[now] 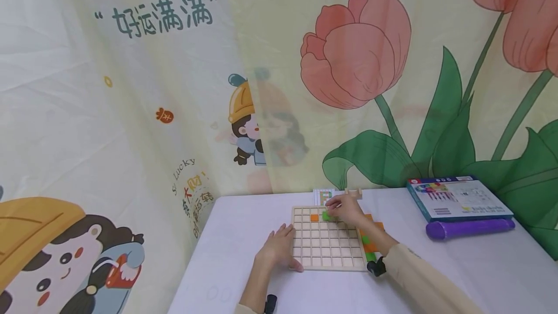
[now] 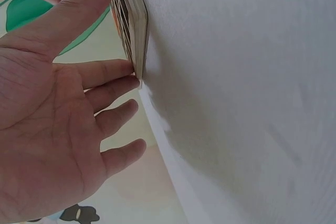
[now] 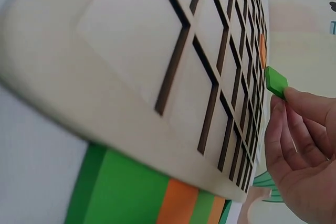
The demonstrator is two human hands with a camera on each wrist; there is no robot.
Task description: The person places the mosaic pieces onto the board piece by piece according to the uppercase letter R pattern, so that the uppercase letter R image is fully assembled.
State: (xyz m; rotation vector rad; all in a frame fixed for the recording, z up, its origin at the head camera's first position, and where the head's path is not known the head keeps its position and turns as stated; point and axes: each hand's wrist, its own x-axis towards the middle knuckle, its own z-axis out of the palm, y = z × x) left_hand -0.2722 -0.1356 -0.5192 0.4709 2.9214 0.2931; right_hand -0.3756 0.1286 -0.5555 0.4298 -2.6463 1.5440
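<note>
A wooden grid board (image 1: 327, 241) lies on the white table, divided into square cells. My left hand (image 1: 275, 247) is at its left side, fingers spread. In the left wrist view, the thumb and two fingertips touch the board's edge (image 2: 137, 30). Over the far rows, my right hand (image 1: 346, 210) pinches a small green square tile (image 3: 275, 81) between thumb and fingers. The tile is tilted, one corner close to the grid. An orange tile (image 1: 314, 217) sits in a cell of a far row, left of the green one.
Loose green and orange tiles (image 1: 366, 240) lie along the board's right side. Behind the board are a pattern card (image 1: 323, 196) and a wooden piece (image 1: 357, 193). Farther right lie a flat printed box (image 1: 457, 197) and a purple cylindrical case (image 1: 471, 228). A printed curtain (image 1: 270, 38) hangs behind.
</note>
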